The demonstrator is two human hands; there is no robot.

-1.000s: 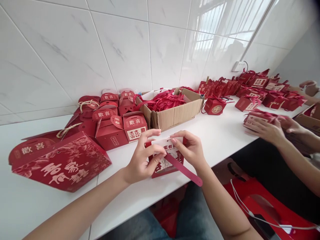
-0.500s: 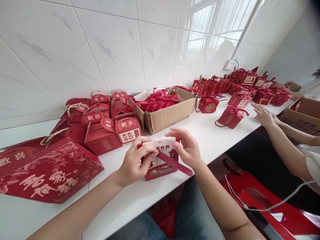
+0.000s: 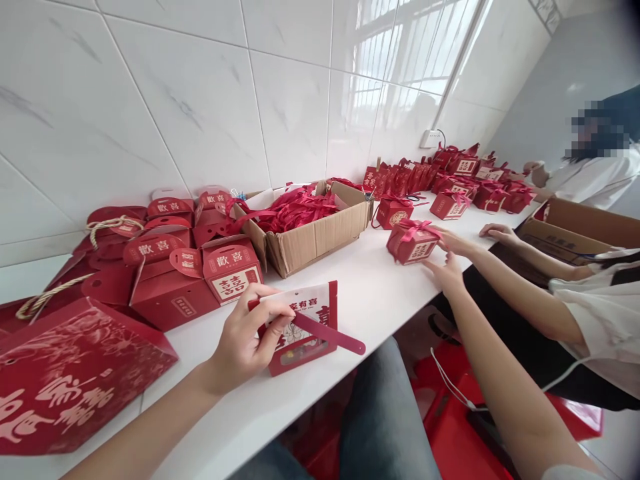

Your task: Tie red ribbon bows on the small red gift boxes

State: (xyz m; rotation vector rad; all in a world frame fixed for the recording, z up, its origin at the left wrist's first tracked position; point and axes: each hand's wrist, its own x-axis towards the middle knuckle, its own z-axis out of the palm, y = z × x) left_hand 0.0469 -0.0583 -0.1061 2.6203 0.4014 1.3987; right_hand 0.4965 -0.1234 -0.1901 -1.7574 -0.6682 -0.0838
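Gone from the gift bag (image 3: 303,341), the right hand (image 3: 447,272) reaches, fingers loosely spread, just right of the ribboned box (image 3: 411,248), nearer it than the left hand (image 3: 245,340), pinching the strap (image 3: 330,333).

Head camera is looking forward and down, close over the white table (image 3: 383,293). It is facing the tiled wall (image 3: 293,107) beyond.
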